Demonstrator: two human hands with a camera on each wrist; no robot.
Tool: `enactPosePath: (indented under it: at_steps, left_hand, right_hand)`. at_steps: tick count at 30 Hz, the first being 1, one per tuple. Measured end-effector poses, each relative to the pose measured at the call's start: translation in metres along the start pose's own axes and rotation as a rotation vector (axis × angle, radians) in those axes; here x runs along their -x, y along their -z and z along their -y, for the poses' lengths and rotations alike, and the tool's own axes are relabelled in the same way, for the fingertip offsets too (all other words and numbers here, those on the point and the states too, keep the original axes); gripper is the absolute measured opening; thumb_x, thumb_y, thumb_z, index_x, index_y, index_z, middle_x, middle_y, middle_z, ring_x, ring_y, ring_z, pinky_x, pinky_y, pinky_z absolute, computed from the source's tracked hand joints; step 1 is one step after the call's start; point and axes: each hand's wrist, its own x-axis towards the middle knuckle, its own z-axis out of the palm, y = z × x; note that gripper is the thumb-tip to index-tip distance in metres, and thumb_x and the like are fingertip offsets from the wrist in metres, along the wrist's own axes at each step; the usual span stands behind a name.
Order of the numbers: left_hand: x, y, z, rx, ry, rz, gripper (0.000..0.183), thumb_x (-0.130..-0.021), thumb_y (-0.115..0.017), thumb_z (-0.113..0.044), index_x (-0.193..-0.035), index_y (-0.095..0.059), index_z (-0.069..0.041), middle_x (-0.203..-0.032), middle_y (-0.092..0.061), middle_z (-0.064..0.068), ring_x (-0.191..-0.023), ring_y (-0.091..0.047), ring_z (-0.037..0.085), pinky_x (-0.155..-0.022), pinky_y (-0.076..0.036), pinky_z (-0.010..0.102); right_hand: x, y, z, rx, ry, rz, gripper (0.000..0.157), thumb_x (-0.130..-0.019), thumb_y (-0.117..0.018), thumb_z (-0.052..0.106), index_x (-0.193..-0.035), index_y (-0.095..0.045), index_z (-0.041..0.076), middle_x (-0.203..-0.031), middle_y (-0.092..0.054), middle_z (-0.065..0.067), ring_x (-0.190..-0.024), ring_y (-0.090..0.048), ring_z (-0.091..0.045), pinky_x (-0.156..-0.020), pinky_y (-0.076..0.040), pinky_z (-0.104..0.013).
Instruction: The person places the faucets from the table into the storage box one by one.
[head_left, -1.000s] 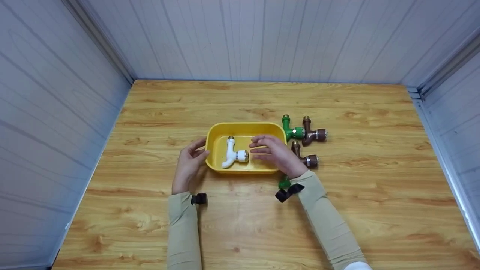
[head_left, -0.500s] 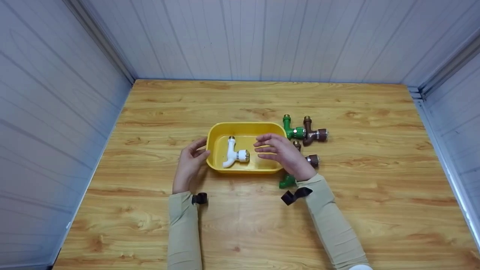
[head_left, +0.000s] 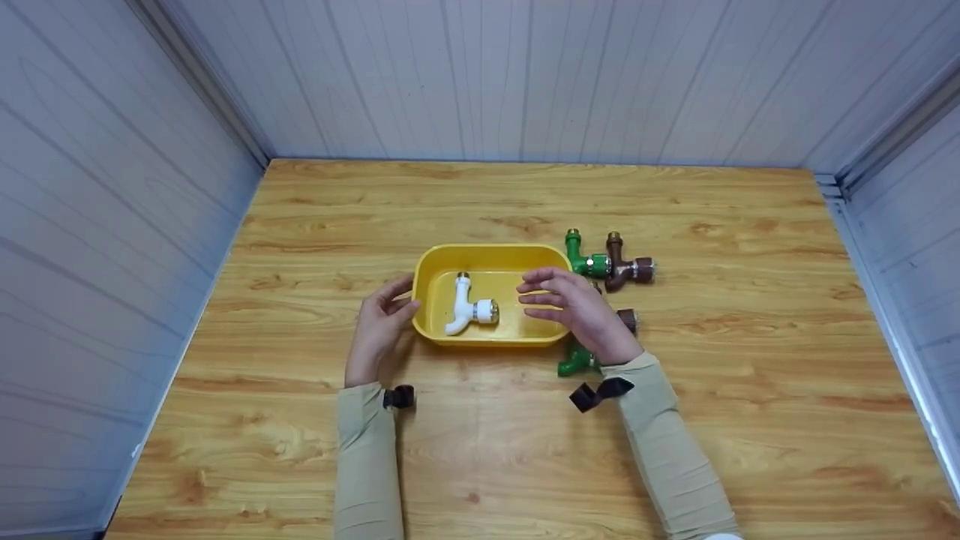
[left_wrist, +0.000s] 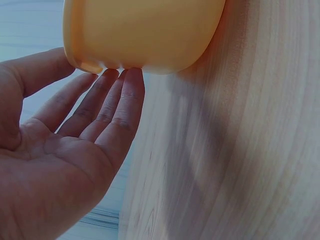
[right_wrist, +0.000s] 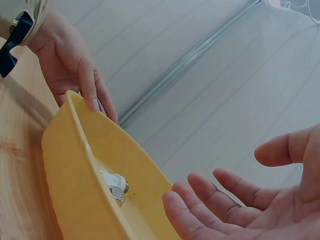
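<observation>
A yellow plastic bin (head_left: 491,342) stands mid-table, and a white tap (head_left: 463,307) lies inside it towards the left. My left hand (head_left: 377,326) touches the bin's left end. In the left wrist view its straight fingers (left_wrist: 125,102) meet the outer wall, with the thumb near the rim. Over the bin's right part hovers my right hand (head_left: 581,311), fingers spread and loosely bent, holding nothing. The right wrist view shows these fingers (right_wrist: 220,205) apart from the white tap (right_wrist: 116,185).
Just right of the bin lie a green tap (head_left: 589,262) and a brown tap (head_left: 622,266). Nearer me are another brown tap (head_left: 628,321) and another green tap (head_left: 576,363), both partly hidden by my right hand. Panelled walls (head_left: 487,82) edge the wooden table (head_left: 750,300).
My right hand has drawn back to the right, away from the white tap, and uncovered more of the near green tap. The left hand and the bin have hardly moved.
</observation>
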Motion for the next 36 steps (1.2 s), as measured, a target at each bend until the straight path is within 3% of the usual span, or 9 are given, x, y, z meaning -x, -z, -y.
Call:
enactPosePath:
  at_steps: [8, 15, 26, 36]
  left_hand:
    - [-0.001, 0.0, 0.001, -0.015, -0.03, 0.001, 0.046, -0.087, -0.062, 0.01, -0.132, -0.051, 0.008, -0.128, -0.053, 0.026, -0.107, -0.056, 0.04, -0.081, -0.051, 0.022]
    - [0.0, 0.0, 0.0, -0.008, -0.013, 0.004, 0.046, -0.088, -0.062, 0.009, -0.132, -0.052, 0.006, -0.13, -0.053, 0.024, -0.108, -0.056, 0.039, -0.08, -0.051, 0.023]
    - [-0.001, 0.0, 0.0, -0.036, 0.01, -0.004, 0.045, -0.088, -0.062, 0.007, -0.132, -0.053, 0.004, -0.131, -0.053, 0.022, -0.107, -0.055, 0.034, -0.087, -0.048, 0.024]
    - [-0.001, 0.0, 0.001, -0.01, -0.036, 0.002, 0.045, -0.086, -0.062, 0.011, -0.13, -0.053, 0.007, -0.129, -0.052, 0.027, -0.109, -0.054, 0.04, -0.086, -0.048, 0.023]
  right_hand:
    - [0.005, 0.004, 0.003, -0.02, 0.052, 0.014, 0.035, -0.103, -0.041, 0.013, -0.127, -0.047, -0.011, -0.128, -0.048, -0.03, -0.122, -0.041, -0.049, -0.101, -0.04, -0.051]
    - [0.007, 0.008, 0.005, -0.027, 0.079, -0.001, 0.038, -0.102, -0.042, 0.012, -0.128, -0.043, -0.015, -0.127, -0.049, -0.031, -0.12, -0.044, -0.049, -0.1, -0.04, -0.052]
    - [0.013, 0.016, 0.01, -0.025, 0.079, -0.027, 0.035, -0.102, -0.043, 0.013, -0.127, -0.048, -0.011, -0.128, -0.051, -0.029, -0.122, -0.042, -0.049, -0.1, -0.041, -0.051]
    - [0.019, 0.024, 0.016, -0.01, 0.074, -0.049, 0.036, -0.102, -0.042, 0.013, -0.128, -0.045, -0.012, -0.129, -0.05, -0.028, -0.122, -0.044, -0.046, -0.1, -0.041, -0.05]
